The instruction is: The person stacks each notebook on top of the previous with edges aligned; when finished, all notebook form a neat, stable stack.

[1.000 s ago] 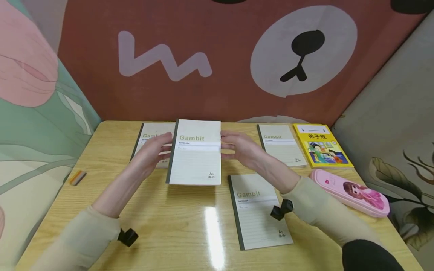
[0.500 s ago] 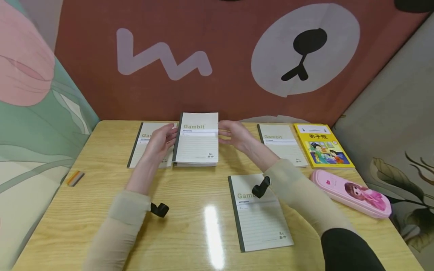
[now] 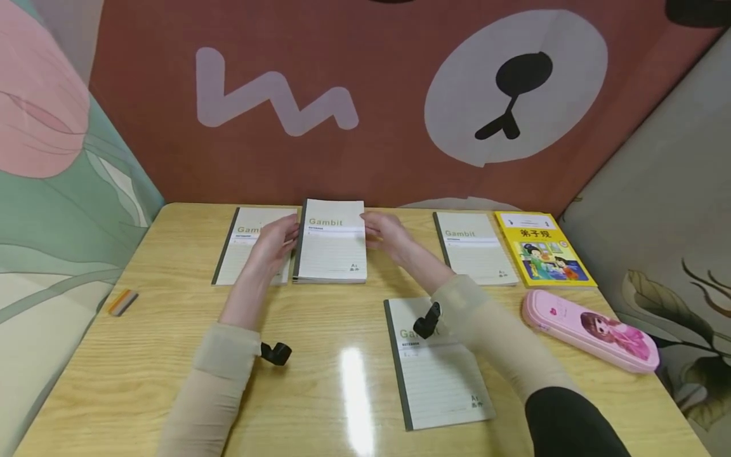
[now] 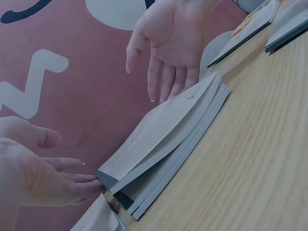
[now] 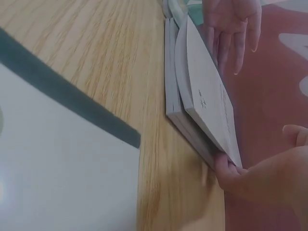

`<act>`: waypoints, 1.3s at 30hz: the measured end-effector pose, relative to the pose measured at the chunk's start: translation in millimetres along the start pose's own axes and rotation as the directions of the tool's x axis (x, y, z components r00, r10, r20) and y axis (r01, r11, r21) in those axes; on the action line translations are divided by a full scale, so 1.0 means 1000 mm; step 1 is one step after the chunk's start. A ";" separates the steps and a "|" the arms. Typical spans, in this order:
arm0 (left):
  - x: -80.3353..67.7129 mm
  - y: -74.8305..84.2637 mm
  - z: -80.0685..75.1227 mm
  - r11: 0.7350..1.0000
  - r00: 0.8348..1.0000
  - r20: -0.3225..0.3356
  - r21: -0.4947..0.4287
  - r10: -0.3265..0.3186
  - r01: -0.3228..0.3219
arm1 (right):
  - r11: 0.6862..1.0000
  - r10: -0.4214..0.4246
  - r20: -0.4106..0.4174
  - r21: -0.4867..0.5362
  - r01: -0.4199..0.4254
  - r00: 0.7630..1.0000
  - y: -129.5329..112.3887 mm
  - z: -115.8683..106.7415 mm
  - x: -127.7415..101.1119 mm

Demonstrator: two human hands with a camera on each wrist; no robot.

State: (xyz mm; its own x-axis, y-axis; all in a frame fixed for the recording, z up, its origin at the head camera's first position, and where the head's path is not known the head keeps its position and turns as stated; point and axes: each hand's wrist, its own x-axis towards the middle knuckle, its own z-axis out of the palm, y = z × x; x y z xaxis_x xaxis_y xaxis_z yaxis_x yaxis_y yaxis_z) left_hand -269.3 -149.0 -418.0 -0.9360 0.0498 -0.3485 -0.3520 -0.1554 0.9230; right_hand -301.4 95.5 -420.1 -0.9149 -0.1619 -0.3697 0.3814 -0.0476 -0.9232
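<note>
At the back of the table, a pale Gambit notebook (image 3: pixel 331 251) lies over others in a stack. Both wrist views show this top notebook (image 4: pixel 159 127) tilted, with a gap between it and the lower notebooks (image 5: pixel 172 77). My left hand (image 3: pixel 273 246) touches its dark spine side with extended fingers, thumb apart. On the opposite edge, my right hand (image 3: pixel 389 236) has its fingertips under the cover (image 5: pixel 211 108), thumb free. Partly behind my left hand lies another Gambit notebook (image 3: pixel 228 257).
One Gambit notebook (image 3: pixel 442 381) lies in front, under my right forearm. Back right are another notebook (image 3: pixel 476 254) and a yellow picture book (image 3: pixel 542 244). A pink pencil case (image 3: pixel 591 330) lies at the right, a small striped eraser (image 3: pixel 123 303) at the left. A wall stands behind.
The notebook between my hands has moved back and down from above the table onto the stack. Both hands have moved away from me with it.
</note>
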 end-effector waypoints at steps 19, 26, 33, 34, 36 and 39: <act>0.000 -0.007 0.001 0.993 1.000 0.009 0.118 0.020 -0.020 | 0.980 -0.050 0.011 -0.195 0.051 0.999 0.007 0.003 0.001; 0.001 -0.008 0.002 0.990 1.000 0.001 0.139 0.004 -0.004 | 0.968 -0.080 0.018 -0.236 0.082 0.997 0.011 0.006 0.004; 0.002 -0.010 0.003 0.989 0.999 0.023 0.144 -0.026 0.023 | 0.954 -0.092 0.014 -0.284 0.092 0.996 0.016 0.009 0.001; 0.002 -0.010 0.003 0.988 0.999 0.027 0.153 -0.032 0.027 | 0.953 -0.093 0.012 -0.289 0.093 0.996 0.016 0.009 0.000; 0.002 -0.010 0.003 0.984 0.998 0.037 0.173 -0.042 0.035 | 0.949 -0.094 0.016 -0.302 0.095 0.995 0.016 0.009 -0.001; 0.001 -0.011 0.003 0.980 0.998 0.051 0.195 -0.046 0.035 | 0.945 -0.099 0.030 -0.312 0.103 0.995 0.016 0.011 -0.002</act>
State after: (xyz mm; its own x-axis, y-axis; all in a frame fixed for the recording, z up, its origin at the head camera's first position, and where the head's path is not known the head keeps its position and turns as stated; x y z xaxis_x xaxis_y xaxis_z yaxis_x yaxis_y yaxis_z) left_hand -266.7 -144.6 -427.7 -0.9181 0.1070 -0.3816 -0.3793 0.0415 0.9243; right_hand -292.0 84.6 -432.6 -0.9439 -0.1856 -0.2732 0.2247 0.2455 -0.9430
